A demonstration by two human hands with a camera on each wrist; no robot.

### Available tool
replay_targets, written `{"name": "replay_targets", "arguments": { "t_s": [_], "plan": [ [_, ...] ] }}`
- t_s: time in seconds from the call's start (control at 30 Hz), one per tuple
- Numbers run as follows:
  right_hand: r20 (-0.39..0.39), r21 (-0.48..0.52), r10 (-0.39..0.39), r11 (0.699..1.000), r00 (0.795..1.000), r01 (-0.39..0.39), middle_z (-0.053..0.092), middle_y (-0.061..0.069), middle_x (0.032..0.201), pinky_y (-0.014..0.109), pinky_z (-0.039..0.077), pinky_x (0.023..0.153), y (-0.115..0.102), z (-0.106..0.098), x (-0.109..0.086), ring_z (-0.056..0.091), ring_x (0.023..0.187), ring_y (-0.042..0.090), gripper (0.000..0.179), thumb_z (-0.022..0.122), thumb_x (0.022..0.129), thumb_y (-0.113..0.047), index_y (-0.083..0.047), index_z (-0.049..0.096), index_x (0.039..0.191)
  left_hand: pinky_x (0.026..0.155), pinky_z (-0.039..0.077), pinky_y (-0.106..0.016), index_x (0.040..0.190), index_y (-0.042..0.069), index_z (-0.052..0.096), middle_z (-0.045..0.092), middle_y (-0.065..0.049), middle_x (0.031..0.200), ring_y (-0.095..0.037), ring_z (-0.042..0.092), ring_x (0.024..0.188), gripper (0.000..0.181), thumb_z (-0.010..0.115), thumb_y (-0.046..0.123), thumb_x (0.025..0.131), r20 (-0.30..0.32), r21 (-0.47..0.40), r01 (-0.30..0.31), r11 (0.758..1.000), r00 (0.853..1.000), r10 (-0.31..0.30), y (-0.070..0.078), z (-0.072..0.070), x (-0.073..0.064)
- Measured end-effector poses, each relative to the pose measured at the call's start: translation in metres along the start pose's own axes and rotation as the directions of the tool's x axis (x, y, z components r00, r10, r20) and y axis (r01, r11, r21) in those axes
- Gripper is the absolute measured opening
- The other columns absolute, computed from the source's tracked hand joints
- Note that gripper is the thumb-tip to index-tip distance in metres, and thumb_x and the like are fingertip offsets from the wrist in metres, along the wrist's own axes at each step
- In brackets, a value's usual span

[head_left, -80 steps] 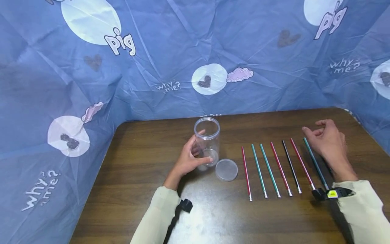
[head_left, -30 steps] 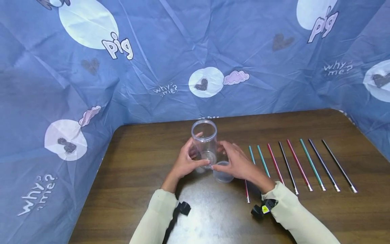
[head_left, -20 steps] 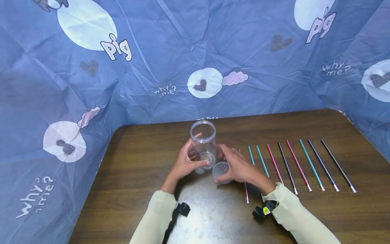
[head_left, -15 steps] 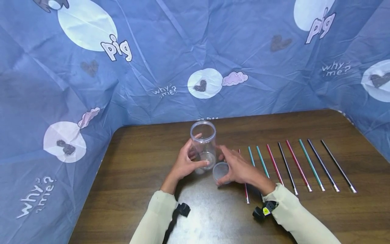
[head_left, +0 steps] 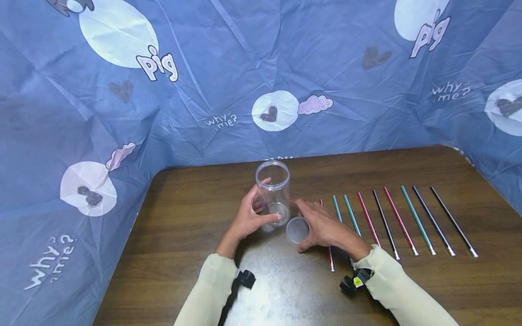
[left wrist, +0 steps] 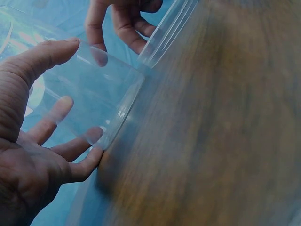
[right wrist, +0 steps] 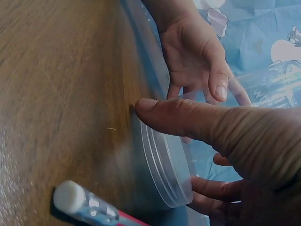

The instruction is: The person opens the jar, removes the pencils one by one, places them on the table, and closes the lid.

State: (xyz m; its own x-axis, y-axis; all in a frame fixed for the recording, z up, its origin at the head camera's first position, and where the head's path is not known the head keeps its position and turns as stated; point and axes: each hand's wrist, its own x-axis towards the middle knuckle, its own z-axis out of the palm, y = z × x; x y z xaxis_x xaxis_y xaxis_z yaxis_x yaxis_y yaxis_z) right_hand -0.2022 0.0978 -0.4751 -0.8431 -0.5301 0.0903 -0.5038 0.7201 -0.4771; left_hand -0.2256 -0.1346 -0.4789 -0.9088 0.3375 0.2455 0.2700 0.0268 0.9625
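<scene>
A clear plastic jar (head_left: 274, 192) stands upright on the table with its top uncovered. My left hand (head_left: 248, 216) grips its lower left side, thumb across the front and fingers behind; the left wrist view shows the fingertips (left wrist: 96, 134) against the clear wall near the base. Right of the jar a round translucent lid (head_left: 297, 231) lies flat. My right hand (head_left: 324, 226) spans the lid's right side. In the right wrist view its thumb (right wrist: 178, 115) is at one edge of the lid and its fingers (right wrist: 218, 190) are at the other.
Several pencils lie side by side right of the lid, from a red pencil (head_left: 331, 258) partly under my right hand to a dark pencil (head_left: 454, 222) at the far right. Blue printed cloth (head_left: 204, 90) hangs behind the brown table (head_left: 183, 203).
My right hand has come from the far right, past the pencils, to the jar's side and then down to the lid. The left hand has kept its grip on the jar.
</scene>
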Motion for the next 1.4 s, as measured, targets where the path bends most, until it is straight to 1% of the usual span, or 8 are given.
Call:
{"name": "replay_targets", "arguments": {
  "t_s": [0.2, 0.53, 0.67, 0.8, 0.9, 1.1, 1.2, 1.4],
  "plan": [
    [0.002, 0.011, 0.009, 1.000, 1.000, -0.009, 0.062, 0.009, 0.108, 0.045, 0.051, 0.083, 0.002, -0.005, 0.001, 0.058, 0.100, 0.027, 0.110, 0.099, 0.050, -0.032, -0.005, 0.044, 0.141, 0.102, 0.042, -0.062, 0.152, 0.005, 0.035, 0.055, -0.026, 0.133, -0.050, 0.055, 0.120, 0.098, 0.083, -0.011, 0.068, -0.003, 0.007, -0.013, 1.000, 1.000, 0.013, -0.021, -0.003, 0.005],
    [-0.068, 0.065, 0.033, 0.997, 0.997, -0.028, 0.058, 0.015, 0.114, 0.043, 0.053, 0.077, 0.006, -0.027, 0.002, 0.059, 0.098, 0.029, 0.099, 0.097, 0.057, -0.022, -0.002, 0.046, 0.139, 0.102, 0.046, -0.050, 0.150, 0.022, 0.042, 0.060, -0.011, 0.133, -0.032, 0.060, 0.118, 0.098, 0.086, -0.008, 0.068, -0.014, 0.019, -0.011, 1.000, 1.000, 0.011, -0.023, -0.005, 0.007],
    [-0.126, 0.063, 0.060, 0.997, 0.990, -0.052, 0.057, 0.017, 0.114, 0.044, 0.053, 0.075, 0.009, -0.038, 0.001, 0.058, 0.100, 0.031, 0.093, 0.095, 0.060, -0.021, -0.003, 0.047, 0.138, 0.102, 0.047, -0.051, 0.149, 0.022, 0.043, 0.060, -0.015, 0.132, -0.035, 0.060, 0.119, 0.098, 0.086, -0.008, 0.067, -0.014, 0.015, -0.011, 1.000, 1.000, 0.012, -0.023, -0.005, 0.008],
    [-0.222, 0.079, 0.064, 0.996, 0.973, -0.048, 0.057, 0.020, 0.117, 0.047, 0.052, 0.076, 0.010, -0.050, 0.000, 0.057, 0.102, 0.034, 0.087, 0.092, 0.065, -0.022, -0.002, 0.047, 0.137, 0.103, 0.045, -0.054, 0.150, 0.015, 0.041, 0.057, -0.024, 0.131, -0.043, 0.057, 0.120, 0.097, 0.085, -0.009, 0.068, -0.004, 0.000, -0.029, 1.000, 1.000, 0.029, -0.024, -0.005, 0.009],
    [-0.302, 0.094, 0.049, 0.995, 0.952, -0.022, 0.055, 0.022, 0.121, 0.050, 0.051, 0.081, 0.010, -0.056, 0.000, 0.055, 0.105, 0.037, 0.083, 0.089, 0.067, -0.020, -0.001, 0.047, 0.136, 0.103, 0.045, -0.055, 0.150, 0.012, 0.040, 0.058, -0.025, 0.130, -0.044, 0.057, 0.120, 0.096, 0.085, -0.010, 0.068, -0.005, -0.002, -0.036, 0.999, 0.999, 0.036, -0.024, -0.005, 0.009],
    [-0.417, 0.162, 0.074, 0.987, 0.906, -0.006, 0.054, 0.021, 0.126, 0.054, 0.050, 0.084, 0.008, -0.065, 0.000, 0.052, 0.110, 0.037, 0.077, 0.086, 0.071, -0.017, -0.002, 0.047, 0.135, 0.101, 0.047, -0.051, 0.151, 0.012, 0.040, 0.061, -0.014, 0.130, -0.033, 0.060, 0.118, 0.098, 0.087, -0.008, 0.067, -0.010, 0.041, -0.014, 0.999, 1.000, 0.015, -0.022, -0.005, 0.007],
    [-0.497, 0.216, 0.098, 0.976, 0.862, 0.014, 0.056, 0.019, 0.125, 0.050, 0.047, 0.085, 0.004, -0.070, 0.001, 0.053, 0.110, 0.035, 0.074, 0.087, 0.071, -0.017, -0.002, 0.049, 0.132, 0.101, 0.047, -0.051, 0.151, 0.013, 0.040, 0.061, -0.013, 0.132, -0.033, 0.060, 0.118, 0.098, 0.087, -0.008, 0.067, -0.006, 0.045, -0.008, 0.999, 1.000, 0.008, -0.018, -0.005, 0.006],
    [-0.638, 0.357, 0.134, 0.924, 0.758, 0.138, 0.063, 0.008, 0.123, 0.025, 0.039, 0.078, -0.011, -0.079, 0.005, 0.054, 0.105, 0.019, 0.072, 0.090, 0.069, -0.014, -0.002, 0.051, 0.128, 0.101, 0.046, -0.053, 0.151, 0.017, 0.041, 0.060, -0.015, 0.133, -0.036, 0.059, 0.120, 0.098, 0.086, -0.008, 0.068, -0.012, 0.048, -0.008, 0.999, 1.000, 0.009, -0.020, -0.004, 0.004]
  ]
}}
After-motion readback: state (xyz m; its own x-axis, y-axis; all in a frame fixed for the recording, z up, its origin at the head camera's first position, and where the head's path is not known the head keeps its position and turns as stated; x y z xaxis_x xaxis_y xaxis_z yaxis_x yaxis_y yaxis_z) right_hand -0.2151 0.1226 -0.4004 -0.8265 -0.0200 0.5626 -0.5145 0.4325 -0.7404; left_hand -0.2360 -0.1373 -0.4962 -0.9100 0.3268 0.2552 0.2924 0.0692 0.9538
